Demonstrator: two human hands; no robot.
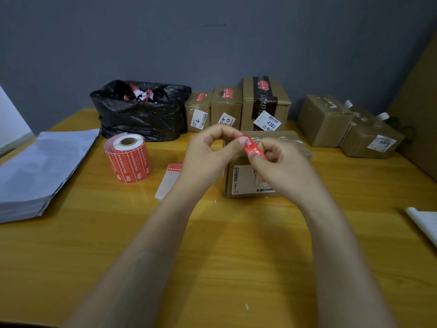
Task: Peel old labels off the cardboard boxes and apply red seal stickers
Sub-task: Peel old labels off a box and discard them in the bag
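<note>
Now red sticker [252,147] tight betw. L fingers [233,145], R fingers [268,145].

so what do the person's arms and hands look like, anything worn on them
Both arms are bare as far as the frame shows: no sleeves on the left forearm or right forearm. The left hand and right hand wear no gloves, and no ring, watch or bracelet shows. The visible nails look short and unpainted.
</note>
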